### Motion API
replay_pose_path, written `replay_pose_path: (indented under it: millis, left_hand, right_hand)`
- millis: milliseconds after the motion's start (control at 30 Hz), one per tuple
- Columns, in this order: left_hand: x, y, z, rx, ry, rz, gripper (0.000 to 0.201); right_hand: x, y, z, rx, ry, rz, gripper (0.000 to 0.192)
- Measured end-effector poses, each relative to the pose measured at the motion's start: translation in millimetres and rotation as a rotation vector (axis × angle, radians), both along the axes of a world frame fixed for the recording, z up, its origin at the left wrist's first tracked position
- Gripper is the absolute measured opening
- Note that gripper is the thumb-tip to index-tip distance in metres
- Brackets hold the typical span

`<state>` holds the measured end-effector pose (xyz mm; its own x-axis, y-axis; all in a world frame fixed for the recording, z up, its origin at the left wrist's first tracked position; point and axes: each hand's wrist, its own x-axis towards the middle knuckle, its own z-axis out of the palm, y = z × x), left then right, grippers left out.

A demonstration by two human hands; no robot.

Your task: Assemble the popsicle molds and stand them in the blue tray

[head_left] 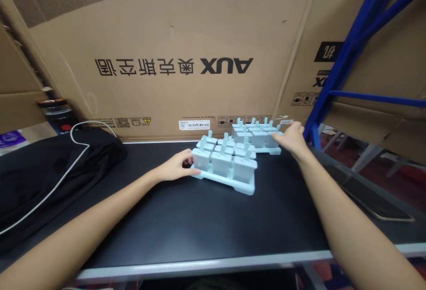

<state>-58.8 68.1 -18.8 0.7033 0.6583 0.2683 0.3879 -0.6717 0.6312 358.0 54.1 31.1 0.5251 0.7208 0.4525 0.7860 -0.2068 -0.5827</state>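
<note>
1. At mid-worktop (199,219), the near ice-pop mould tray (226,168) sits just before the far tray (258,137).
2. Left hand (175,166) grips the near tray's left edge, fingers curled shut.
3. Right hand (290,139) rests loosely open against the far tray; sliding level would likely keep moulds seated.

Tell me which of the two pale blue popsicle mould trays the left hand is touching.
The nearer tray, closer to the table's front edge. The left hand rests on its left end; the right hand reaches the farther tray by the cardboard box.
</note>
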Motion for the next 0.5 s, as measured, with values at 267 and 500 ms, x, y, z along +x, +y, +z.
replay_pose_path:
  millis: [267,500]
  left_hand:
    - [-53,41,-5.3,-0.044,0.004,0.232,0.042]
    - [-51,42,-13.6,0.131,0.071,0.351,0.038]
  right_hand:
    - [11,11,-36.9,-0.232,0.108,0.045,0.091]
    - [11,11,-32.8,-0.255,0.057,0.083,0.066]
